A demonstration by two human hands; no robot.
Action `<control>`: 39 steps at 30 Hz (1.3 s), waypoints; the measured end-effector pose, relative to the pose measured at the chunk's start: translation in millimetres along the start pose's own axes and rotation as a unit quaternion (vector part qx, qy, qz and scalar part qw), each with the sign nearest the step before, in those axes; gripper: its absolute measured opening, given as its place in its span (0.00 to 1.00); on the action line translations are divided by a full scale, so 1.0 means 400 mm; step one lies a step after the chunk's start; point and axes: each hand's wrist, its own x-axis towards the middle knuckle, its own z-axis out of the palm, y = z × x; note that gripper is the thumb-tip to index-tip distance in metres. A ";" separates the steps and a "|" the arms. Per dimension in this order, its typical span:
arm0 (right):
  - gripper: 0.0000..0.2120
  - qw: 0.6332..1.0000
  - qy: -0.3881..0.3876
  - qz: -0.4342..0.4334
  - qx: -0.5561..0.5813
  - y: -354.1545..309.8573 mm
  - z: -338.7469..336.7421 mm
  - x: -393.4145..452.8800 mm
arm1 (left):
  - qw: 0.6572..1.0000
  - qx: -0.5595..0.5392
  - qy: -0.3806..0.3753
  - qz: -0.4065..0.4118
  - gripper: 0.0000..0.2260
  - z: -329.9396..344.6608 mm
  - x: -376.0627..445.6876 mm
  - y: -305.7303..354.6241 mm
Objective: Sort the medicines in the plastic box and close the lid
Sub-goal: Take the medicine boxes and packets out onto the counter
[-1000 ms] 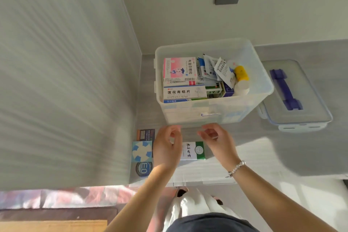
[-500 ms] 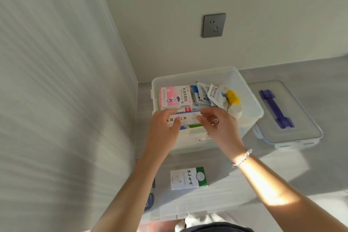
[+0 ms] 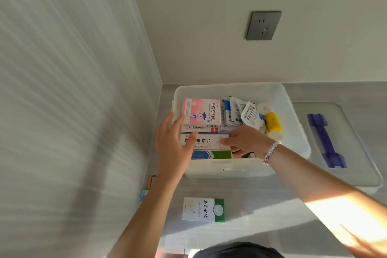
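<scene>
the right hand (image 3: 246, 141) hides what lies under it in the plastic box (image 3: 293, 132) at the bench's back left corner; its fingers curl round the white medicine box (image 3: 206, 141), long axis left-right. the left hand (image 3: 172, 144) rests on it, fingers straight. the lid (image 3: 339, 142) lies just right.

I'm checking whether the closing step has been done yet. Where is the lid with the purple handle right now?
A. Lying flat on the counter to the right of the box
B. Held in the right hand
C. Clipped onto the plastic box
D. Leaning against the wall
A: the lid lies flat on the counter beside the open plastic box, with both hands inside the box.
</scene>
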 end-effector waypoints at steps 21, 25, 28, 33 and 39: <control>0.12 0.945 0.031 -0.008 0.326 -0.005 0.010 -0.012 | 0.994 -0.095 -0.024 -0.053 0.20 0.004 -0.003 -0.003; 0.11 0.916 0.089 -0.046 0.389 -0.009 -0.028 -0.058 | 0.997 -0.074 0.013 -0.001 0.16 -0.017 -0.010 0.007; 0.12 0.890 0.104 -0.086 0.436 0.007 -0.052 -0.112 | 0.996 -0.088 0.020 0.026 0.13 -0.048 -0.028 0.040; 0.11 0.870 0.083 -0.134 0.468 0.027 -0.017 -0.210 | 0.952 -0.288 -0.106 -0.008 0.12 -0.116 -0.085 0.091; 0.10 0.856 0.055 -0.114 0.501 0.061 0.074 -0.264 | 0.919 -0.373 -0.106 -0.070 0.15 -0.170 -0.181 0.019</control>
